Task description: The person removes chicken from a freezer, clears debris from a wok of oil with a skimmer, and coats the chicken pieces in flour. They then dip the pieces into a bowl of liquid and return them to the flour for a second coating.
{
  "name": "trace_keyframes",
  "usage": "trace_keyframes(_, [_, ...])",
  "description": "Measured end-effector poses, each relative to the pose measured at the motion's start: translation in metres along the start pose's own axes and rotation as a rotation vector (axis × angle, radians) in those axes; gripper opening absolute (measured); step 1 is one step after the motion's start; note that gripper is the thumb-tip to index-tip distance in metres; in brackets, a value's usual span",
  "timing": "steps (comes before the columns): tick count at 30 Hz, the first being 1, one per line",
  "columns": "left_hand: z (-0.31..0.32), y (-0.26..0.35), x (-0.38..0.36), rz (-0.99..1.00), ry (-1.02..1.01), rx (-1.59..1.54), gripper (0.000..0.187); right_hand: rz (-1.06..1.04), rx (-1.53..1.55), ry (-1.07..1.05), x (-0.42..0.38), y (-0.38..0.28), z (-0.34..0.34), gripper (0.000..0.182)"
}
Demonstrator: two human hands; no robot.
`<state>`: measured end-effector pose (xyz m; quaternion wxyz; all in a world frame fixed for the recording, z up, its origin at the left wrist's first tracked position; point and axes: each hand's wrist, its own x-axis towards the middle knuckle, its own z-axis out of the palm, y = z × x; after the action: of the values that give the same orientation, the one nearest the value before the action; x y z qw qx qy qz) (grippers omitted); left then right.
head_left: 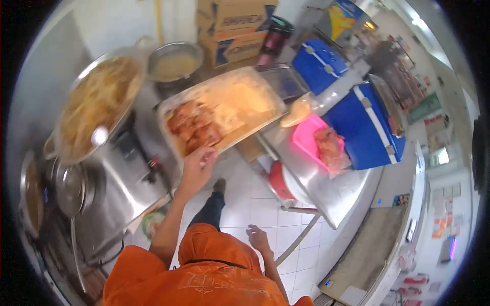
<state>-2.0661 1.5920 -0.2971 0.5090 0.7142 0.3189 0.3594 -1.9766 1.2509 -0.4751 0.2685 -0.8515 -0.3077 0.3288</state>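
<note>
The orange top is seen closest, with orange cloth gathered at the waist and a shoe visible on the tiled floor beyond. The right hand is held low over the floor, apart from the bench; its grip is released, the fingers loosely bent.

The left hand is extended to the near edge of a pale tray, just beside the browned pieces of meat. Its fingers are curled; whether anything is grasped between them, or whether the meat is touched, cannot be told. The meat is heaped in the left part of the tray, and the rest is covered by a pale, powdery layer.

To the left, a long-handled strainer is placed near a large pan filled with golden, frothy contents. To the right, a pink basket is set on the steel bench, with pinkish contents spilling toward its rim. Beside it a blue cooler is placed.

Farther off, a metal bowl of pale contents is seen behind the tray, and a second blue cooler stands to the right. Cardboard boxes are stacked by the wall.
</note>
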Motion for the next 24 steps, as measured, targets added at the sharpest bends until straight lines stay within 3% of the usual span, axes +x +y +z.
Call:
trace_keyframes(3, [0.063,-0.001,0.073,0.0,-0.025,-0.046,0.015,-0.023,-0.043,0.051,0.049,0.014,-0.035,0.019])
trace_keyframes(5, [0.098,0.001,0.111,0.037,-0.058,-0.037,0.016,-0.143,-0.045,0.11,0.08,-0.012,-0.081,0.021])
trace_keyframes(8, [0.112,-0.012,0.159,0.099,-0.048,0.11,0.015,-0.12,0.009,0.211,0.14,-0.059,-0.145,0.018])
trace_keyframes(10, [0.104,-0.019,0.192,-0.088,0.254,-0.014,0.015,-0.116,0.046,0.277,0.183,-0.109,-0.177,0.02])
trace_keyframes(12, [0.079,-0.036,0.233,-0.101,0.358,0.168,0.015,-0.172,0.252,0.241,0.23,-0.165,-0.197,0.021])
trace_keyframes(14, [0.058,-0.071,0.263,-0.127,0.435,0.351,0.015,-0.3,0.317,0.181,0.281,-0.198,-0.197,0.02])
trace_keyframes(16, [0.063,-0.138,0.279,-0.024,0.06,0.796,0.014,-0.494,0.196,0.22,0.334,-0.23,-0.182,0.017])
trace_keyframes(18, [0.08,-0.181,0.28,-0.064,0.12,0.754,0.014,-0.552,0.303,0.14,0.386,-0.251,-0.156,0.019])
trace_keyframes(19, [0.082,-0.191,0.288,-0.077,0.165,0.703,0.015,-0.479,0.215,0.124,0.403,-0.274,-0.147,0.021])
trace_keyframes(24, [0.093,-0.186,0.275,-0.31,0.374,0.449,0.024,-0.367,-0.008,-0.078,0.458,-0.319,-0.097,0.024])
